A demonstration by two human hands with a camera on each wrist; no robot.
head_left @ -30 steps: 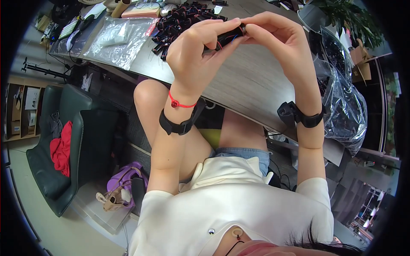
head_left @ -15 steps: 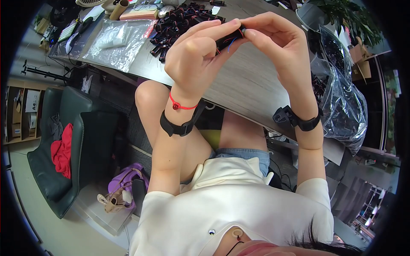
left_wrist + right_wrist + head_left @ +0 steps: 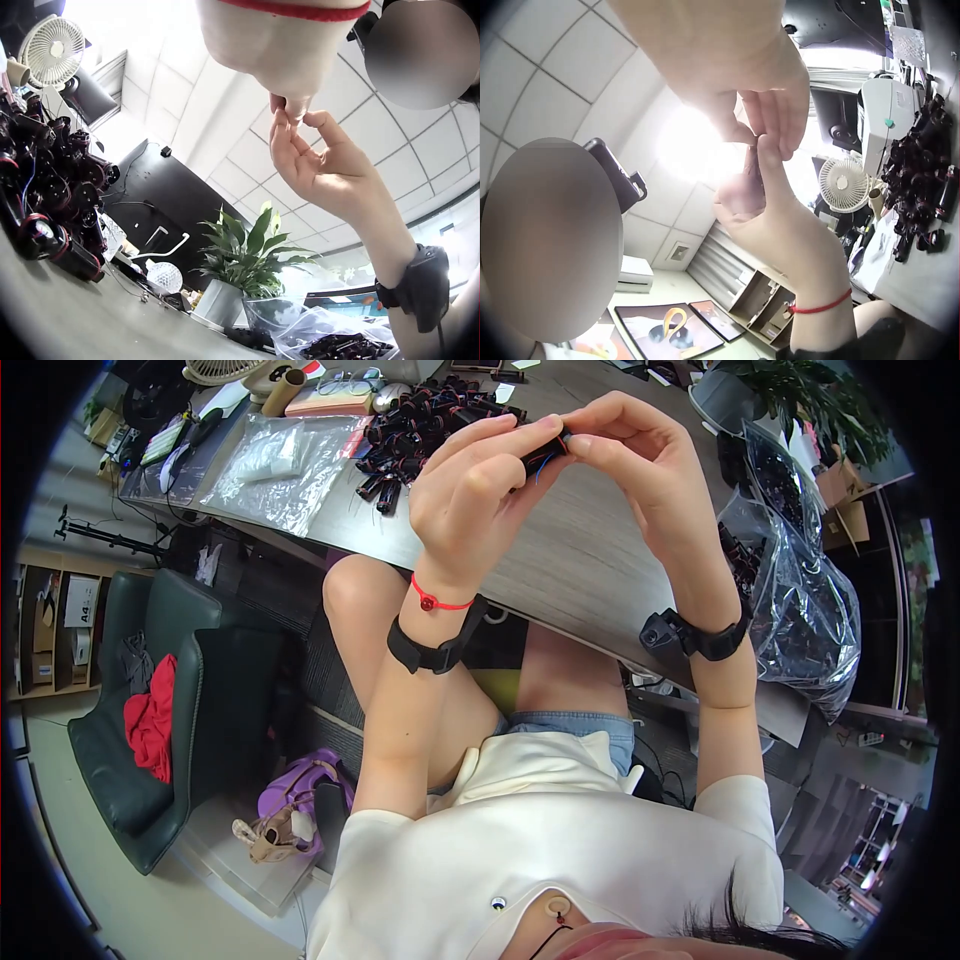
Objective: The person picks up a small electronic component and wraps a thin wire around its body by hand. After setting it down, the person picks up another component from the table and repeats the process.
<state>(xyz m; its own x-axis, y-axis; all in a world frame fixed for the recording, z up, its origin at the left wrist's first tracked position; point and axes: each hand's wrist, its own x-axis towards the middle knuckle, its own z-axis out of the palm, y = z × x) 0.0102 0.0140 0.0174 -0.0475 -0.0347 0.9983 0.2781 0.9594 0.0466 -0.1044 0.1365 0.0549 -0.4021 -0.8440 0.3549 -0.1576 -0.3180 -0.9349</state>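
Held up over the near part of the desk is a small black cylinder point(image 3: 545, 456) with a thin blue wire showing on its side. My left hand point(image 3: 462, 505), with a red cord at the wrist, grips the cylinder between thumb and fingers. My right hand point(image 3: 648, 472) pinches its far end, where the fingertips of both hands meet. In the right wrist view the fingers hide most of the cylinder. A heap of similar black cylinders point(image 3: 420, 422) with red rings and wires lies on the desk beyond the left hand.
A clear plastic bag point(image 3: 285, 465) lies on the desk's left side. At right, a big transparent bag point(image 3: 810, 620) holds more black pieces, near a potted plant point(image 3: 820, 410). A fan point(image 3: 54, 49) stands at the back. The grey desk point(image 3: 570, 555) ends just before the person's legs.
The cylinder has turned slightly in the fingers, and its blue wire came into clearer view. Both hands keep their hold and have shifted only a little.
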